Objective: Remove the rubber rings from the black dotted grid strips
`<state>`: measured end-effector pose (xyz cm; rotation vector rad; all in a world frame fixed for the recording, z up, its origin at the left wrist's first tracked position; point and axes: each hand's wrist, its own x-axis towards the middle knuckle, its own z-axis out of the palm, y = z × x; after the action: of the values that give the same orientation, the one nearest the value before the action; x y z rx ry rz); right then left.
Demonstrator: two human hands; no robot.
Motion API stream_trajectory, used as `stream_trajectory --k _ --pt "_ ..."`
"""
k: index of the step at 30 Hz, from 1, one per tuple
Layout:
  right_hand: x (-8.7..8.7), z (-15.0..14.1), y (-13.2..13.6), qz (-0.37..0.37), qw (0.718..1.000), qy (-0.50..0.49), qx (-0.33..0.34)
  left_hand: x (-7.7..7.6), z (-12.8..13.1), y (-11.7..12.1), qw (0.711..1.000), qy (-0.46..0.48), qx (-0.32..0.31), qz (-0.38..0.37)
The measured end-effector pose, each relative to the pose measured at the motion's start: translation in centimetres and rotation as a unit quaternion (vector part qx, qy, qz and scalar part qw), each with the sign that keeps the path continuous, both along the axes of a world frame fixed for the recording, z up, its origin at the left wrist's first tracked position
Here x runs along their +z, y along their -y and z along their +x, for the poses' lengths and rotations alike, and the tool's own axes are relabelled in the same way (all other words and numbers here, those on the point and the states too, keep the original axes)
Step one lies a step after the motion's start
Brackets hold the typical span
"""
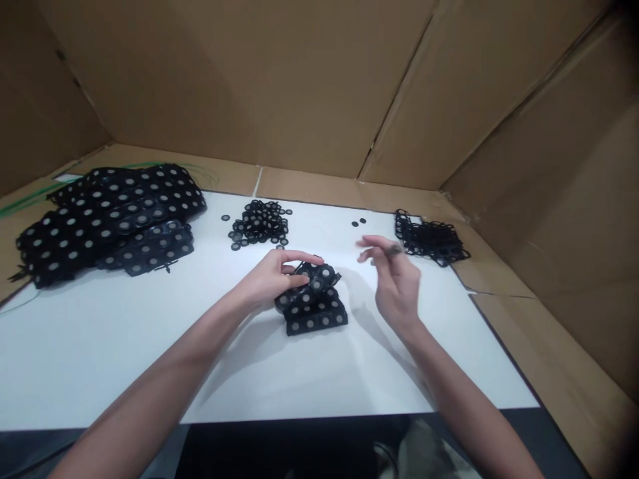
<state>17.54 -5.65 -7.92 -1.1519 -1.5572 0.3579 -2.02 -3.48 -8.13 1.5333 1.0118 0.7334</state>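
Observation:
My left hand [269, 279] grips the raised end of a black perforated strip [312, 314] set with round grey discs. The strip lies folded in a small stack at the middle of the white board [100, 359]. My right hand [394, 283] is raised to the right of the stack, apart from it. Its thumb and fingers pinch a small dark piece [393, 250], which is blurred and hard to make out. A large heap of similar grey-dotted black strips [110, 219] lies at the far left.
A pile of small black rings [259, 223] sits at the back of the board, with a few loose black discs [358, 222] to its right. A tangle of black lattice [429, 238] lies at the back right. Green wires [30, 197] and cardboard walls [229, 80] edge the board.

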Motion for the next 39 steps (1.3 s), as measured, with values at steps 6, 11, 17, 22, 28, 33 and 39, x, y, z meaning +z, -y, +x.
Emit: stream_trajectory --k 6,11,17,22,28,33,39 --pt "0.0 -0.3 -0.7 -0.212 0.963 0.095 0.138 0.4 0.2 0.3 0.997 0.046 -0.051 0.047" --pt "0.3 -0.2 -1.3 -0.280 0.946 -0.070 0.150 0.5 0.1 0.5 0.995 0.093 0.036 -0.001" --pt "-0.2 0.5 -2.0 -0.244 0.950 -0.186 0.046 0.7 0.4 0.6 0.990 0.138 -0.006 -0.020" --pt "-0.4 0.4 -1.9 -0.234 0.955 -0.176 0.048 0.0 0.9 0.6 0.992 0.097 0.073 0.047" --pt "-0.1 0.7 -1.8 -0.210 0.965 -0.135 0.077 -0.1 0.7 0.6 0.991 0.080 0.100 0.037" --pt "-0.4 1.0 -1.7 -0.205 0.970 -0.099 0.086 -0.1 0.7 0.7 0.992 0.070 0.104 0.021" --pt "0.4 1.3 -1.3 -0.049 0.995 -0.086 -0.031 -0.3 0.9 0.7 0.991 0.059 0.121 -0.014"
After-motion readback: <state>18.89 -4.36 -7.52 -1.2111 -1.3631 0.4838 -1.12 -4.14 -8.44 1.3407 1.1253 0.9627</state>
